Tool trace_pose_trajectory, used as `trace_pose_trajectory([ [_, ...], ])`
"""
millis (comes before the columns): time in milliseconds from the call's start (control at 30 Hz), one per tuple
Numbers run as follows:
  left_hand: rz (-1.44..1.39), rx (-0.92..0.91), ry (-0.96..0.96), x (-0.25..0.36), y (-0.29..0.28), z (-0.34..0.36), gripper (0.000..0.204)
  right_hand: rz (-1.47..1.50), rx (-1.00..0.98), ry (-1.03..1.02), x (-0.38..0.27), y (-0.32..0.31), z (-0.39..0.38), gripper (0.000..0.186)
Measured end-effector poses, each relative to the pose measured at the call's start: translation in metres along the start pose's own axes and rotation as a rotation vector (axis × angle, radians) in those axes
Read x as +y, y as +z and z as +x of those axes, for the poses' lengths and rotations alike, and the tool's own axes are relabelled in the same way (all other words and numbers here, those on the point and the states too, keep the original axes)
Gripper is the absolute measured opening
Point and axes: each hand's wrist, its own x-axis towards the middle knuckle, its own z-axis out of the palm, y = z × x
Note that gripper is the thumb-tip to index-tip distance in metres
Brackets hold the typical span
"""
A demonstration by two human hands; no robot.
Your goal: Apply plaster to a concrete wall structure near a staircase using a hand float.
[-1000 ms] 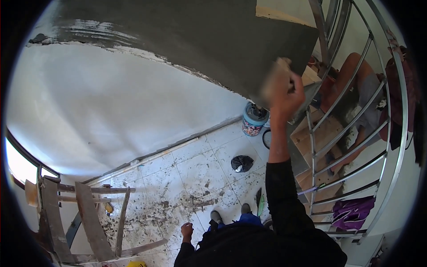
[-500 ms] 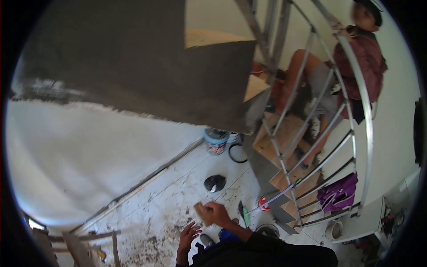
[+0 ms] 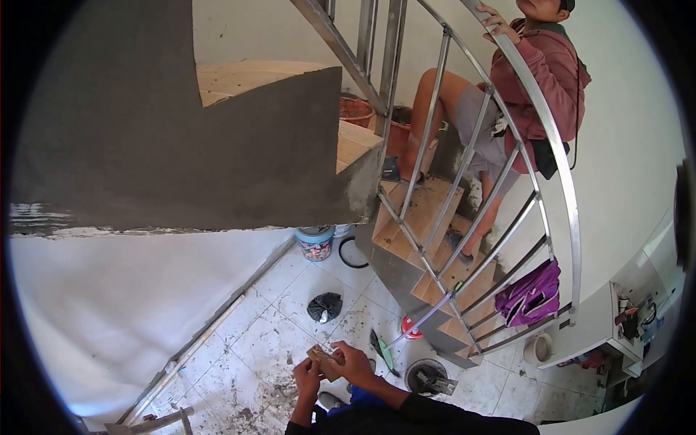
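Low in the picture, my left hand (image 3: 307,380) and my right hand (image 3: 354,362) meet at a small tan-brown, flat-sided block (image 3: 326,368). Its exact kind I cannot make out. The right fingers grip it from the right side, while the left fingers pinch its left edge. Below lies the dirty tiled floor (image 3: 250,335). A black plastic bag (image 3: 324,307) sits on the floor beyond my hands. To the right of them are a green brush (image 3: 386,353) and a dark bucket (image 3: 429,375) with a tool in it.
A curved metal railing (image 3: 562,156) follows tiled stairs (image 3: 413,221), where another person (image 3: 536,80) holds the rail. Purple cloth (image 3: 531,293) hangs on it. A grey plastered stair side (image 3: 268,159) fills the upper left. A blue bucket (image 3: 315,245) stands by the wall.
My left hand, open and apart before, has come to the block and now holds it too. The view has shifted, so the stairs and railing appear farther left.
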Motion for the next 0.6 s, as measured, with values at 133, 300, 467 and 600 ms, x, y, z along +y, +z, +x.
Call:
trace_pose_trajectory([
  [133, -0.063, 0.012, -0.030, -0.001, 0.011, 0.002, 0.027, 0.088, 0.122, -0.087, 0.008, -0.010, 0.004, 0.024],
  [300, -0.056, -0.020, -0.031, 0.000, -0.001, 0.005, 0.023, 0.123, 0.131, -0.105, 0.022, 0.004, 0.009, 0.008],
  [467, -0.097, -0.002, -0.010, -0.013, -0.013, -0.003, 0.026, -0.070, 0.030, -0.010, 0.019, 0.012, 0.002, 0.018],
  [600, -0.068, 0.053, -0.007, -0.014, -0.012, -0.007, 0.024, 0.012, 0.013, -0.126, 0.024, 0.025, -0.004, 0.022],
])
